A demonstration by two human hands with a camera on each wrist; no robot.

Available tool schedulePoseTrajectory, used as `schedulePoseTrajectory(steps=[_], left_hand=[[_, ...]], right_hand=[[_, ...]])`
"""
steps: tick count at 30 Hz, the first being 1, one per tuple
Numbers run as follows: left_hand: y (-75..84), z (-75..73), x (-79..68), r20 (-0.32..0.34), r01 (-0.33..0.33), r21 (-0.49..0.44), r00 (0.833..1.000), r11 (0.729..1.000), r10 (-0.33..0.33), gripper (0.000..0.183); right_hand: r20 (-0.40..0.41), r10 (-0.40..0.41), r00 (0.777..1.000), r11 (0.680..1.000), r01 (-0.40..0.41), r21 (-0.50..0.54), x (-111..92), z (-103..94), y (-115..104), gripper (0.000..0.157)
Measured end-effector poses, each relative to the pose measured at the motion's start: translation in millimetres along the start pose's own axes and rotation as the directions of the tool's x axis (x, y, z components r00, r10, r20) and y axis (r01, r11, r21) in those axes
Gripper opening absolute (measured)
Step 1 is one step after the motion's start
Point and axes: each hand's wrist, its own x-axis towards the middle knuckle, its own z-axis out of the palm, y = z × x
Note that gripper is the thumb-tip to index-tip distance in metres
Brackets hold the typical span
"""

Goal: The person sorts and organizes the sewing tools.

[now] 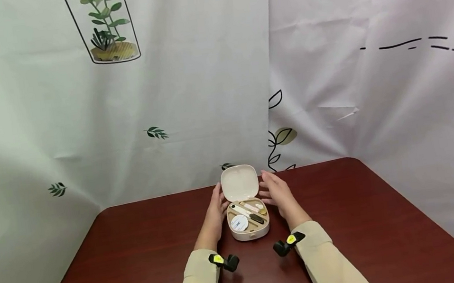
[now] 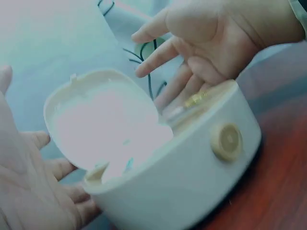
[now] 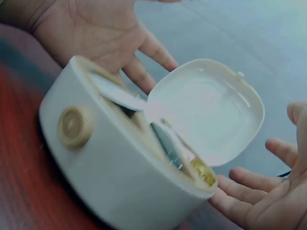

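A small white storage box (image 1: 251, 236) stands on the table with its lid (image 1: 239, 183) raised behind it. Its tan divided tray (image 1: 257, 225) holds a round white disc with print (image 1: 239, 223), a slim white-and-black item (image 1: 256, 218) and a small gold piece (image 3: 203, 172). My left hand (image 1: 215, 212) is at the box's left side, fingers spread and relaxed, fingertips right by its wall. On the other side my right hand (image 1: 278, 193) is likewise spread, its fingertips close to the right rear corner. Both palms face the box, and neither hand grips anything.
The box has a round tan knob (image 3: 75, 126) on its front. Beneath it lies a dark red table (image 1: 152, 261) with rounded far corners. A white printed curtain (image 1: 203, 92) hangs right behind the table's far edge. Each sleeve cuff carries a small black camera (image 1: 230, 262).
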Motion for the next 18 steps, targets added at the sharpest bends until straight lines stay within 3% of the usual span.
schedulePoseTrajectory(steps=[3,6,8,14,18], left_hand=[[68.6,21.6,-39.5,-0.016,0.032,-0.02,0.999,0.999,-0.032,0.071],[96.6,29.5,-50.7,-0.037,0.09,-0.014,0.995,0.996,-0.091,0.065],[100.6,30.2,-50.3,-0.047,0.106,-0.002,0.993,0.994,-0.106,0.064],[83.7,23.7,-36.5,-0.053,0.096,0.026,0.994,0.995,-0.094,0.076],[82.6,20.8,-33.7,-0.03,0.083,0.015,0.996,0.996,-0.082,0.078]], right_hand=[[0.031,0.017,0.999,1.0,-0.017,0.023,4.1,2.3,-4.4,0.059],[0.039,0.028,0.999,0.999,-0.029,0.024,6.0,5.2,-8.5,0.059],[0.04,0.031,0.999,0.999,-0.032,0.018,6.6,6.4,-10.4,0.059],[0.049,0.029,0.998,0.999,-0.027,-0.028,6.2,6.9,-11.6,0.061],[0.056,0.021,0.998,0.999,-0.019,-0.025,4.7,6.1,-14.2,0.058]])
